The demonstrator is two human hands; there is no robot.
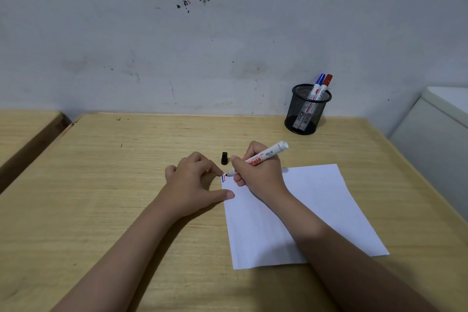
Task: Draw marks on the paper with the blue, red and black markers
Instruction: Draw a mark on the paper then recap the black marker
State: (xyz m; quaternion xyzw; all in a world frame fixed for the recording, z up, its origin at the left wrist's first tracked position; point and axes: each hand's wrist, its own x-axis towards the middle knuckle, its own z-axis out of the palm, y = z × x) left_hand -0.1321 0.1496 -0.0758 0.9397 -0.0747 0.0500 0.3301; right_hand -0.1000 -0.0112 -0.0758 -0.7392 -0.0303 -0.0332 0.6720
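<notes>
A white sheet of paper [311, 210] lies on the wooden table, to the right of centre. My right hand [260, 172] grips an uncapped black marker [268, 154], its tip touching the paper's top left corner. Short blue and red marks [223, 178] stand side by side just left of the tip. My left hand [195, 182] rests on the table with fingers spread, thumb and a fingertip pressing the paper's left edge. The black cap [224, 158] stands on the table just beyond the hands. The blue marker [317, 83] and red marker [325, 85] stand capped in the cup.
A black mesh pen cup [305, 114] stands at the table's back right, near the stained wall. A white cabinet [435, 139] is beside the table's right edge. A second wooden table [22, 129] is at the left, separated by a gap.
</notes>
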